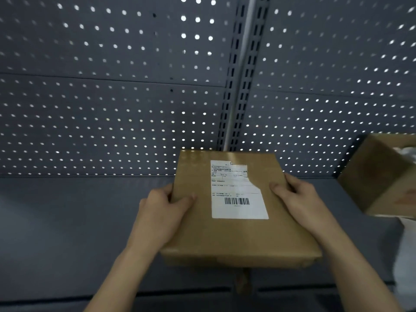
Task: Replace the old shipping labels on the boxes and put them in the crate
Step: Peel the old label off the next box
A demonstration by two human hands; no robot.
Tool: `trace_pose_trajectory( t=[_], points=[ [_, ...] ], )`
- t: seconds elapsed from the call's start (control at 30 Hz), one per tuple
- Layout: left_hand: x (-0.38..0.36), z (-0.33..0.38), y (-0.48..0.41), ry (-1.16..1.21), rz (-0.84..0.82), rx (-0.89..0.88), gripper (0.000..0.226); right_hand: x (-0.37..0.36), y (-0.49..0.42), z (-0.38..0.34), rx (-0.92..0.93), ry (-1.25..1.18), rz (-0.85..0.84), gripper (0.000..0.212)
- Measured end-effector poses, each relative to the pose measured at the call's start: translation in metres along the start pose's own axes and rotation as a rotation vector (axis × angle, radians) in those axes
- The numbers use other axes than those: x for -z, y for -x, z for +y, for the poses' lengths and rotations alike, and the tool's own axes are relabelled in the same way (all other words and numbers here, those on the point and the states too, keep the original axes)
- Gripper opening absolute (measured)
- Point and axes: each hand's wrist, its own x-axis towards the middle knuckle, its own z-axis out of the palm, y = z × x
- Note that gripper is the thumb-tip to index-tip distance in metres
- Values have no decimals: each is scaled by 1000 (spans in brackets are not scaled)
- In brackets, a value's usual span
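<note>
Head view: left hand (162,212) and right hand (299,199) clamp opposite long edges of the flat box (225,235), thumbs on top. Box just before the pegboard (112,97), long axis pointing at it, label (236,192) face-up, barcode end away from pegboard. Judged step: old label removal; next needs one hand freed to peel from the torn edge

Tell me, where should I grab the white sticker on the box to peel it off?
Pinch the label at its torn upper right corner, coming from the right hand side. That ragged edge is already broken, so it probably lifts easiest; the other corners look flat on the box. The left hand can steady the box.
</note>
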Motion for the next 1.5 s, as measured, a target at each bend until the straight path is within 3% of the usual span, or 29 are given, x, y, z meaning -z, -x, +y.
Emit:
trace_pose_trajectory(
  t=[0.47,0.7,0.87,1.07,1.23,1.37,1.5],
  points=[
    [-122,59,13,-18,60,18,23,103,-58,61,19,22,-98,18],
    [-127,67,7,-113,14,41,24,110,-61,68,19,86,-128,22],
    [-118,72,-17,-220,-57,70,41,109,-67,54,31,203,-108,19],
    [-130,83,-46,-390,30,-199,40,101,-82,39,202,479,65,22],
    [-156,84,-72,-475,-34,-457,44,87,-101,26,437,722,119,17],
    [-168,75,-77,-647,1,-544,50,73,-110,23,442,627,21,18],
    [-171,69,-78,-659,52,-577,57,66,-114,35,499,622,28,18]
  ],
)
